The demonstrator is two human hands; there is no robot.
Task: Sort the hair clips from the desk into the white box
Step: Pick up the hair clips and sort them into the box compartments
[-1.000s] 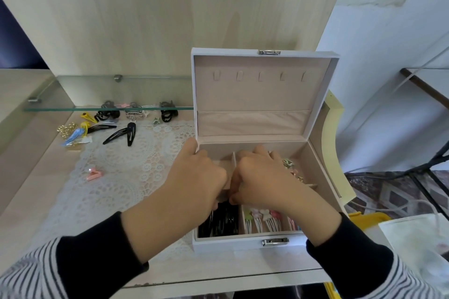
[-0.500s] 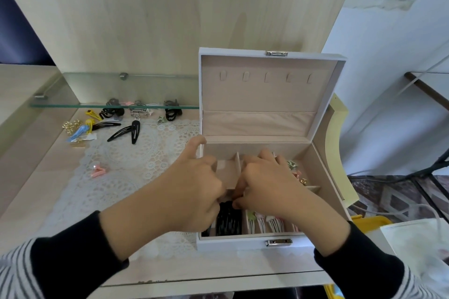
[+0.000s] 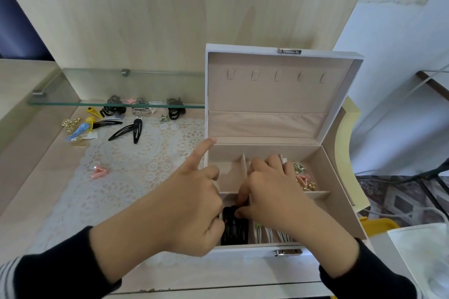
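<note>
Pale wood desk (image 3: 36,189) carries a lace mat and an open white box (image 3: 340,213). Both hands reach into its near-left compartment: left hand (image 3: 187,206) curled, forefinger raised; right hand (image 3: 274,196) pinching black clips (image 3: 234,228). More hair clips (image 3: 126,131) lie far left.

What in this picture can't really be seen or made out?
- Head view: whatever the right hand pinches by the black clips is hidden under its fingers.
- Head view: the left hand covers the white box front-left corner.
- Head view: the clips under the glass shelf are too small to count.
</note>
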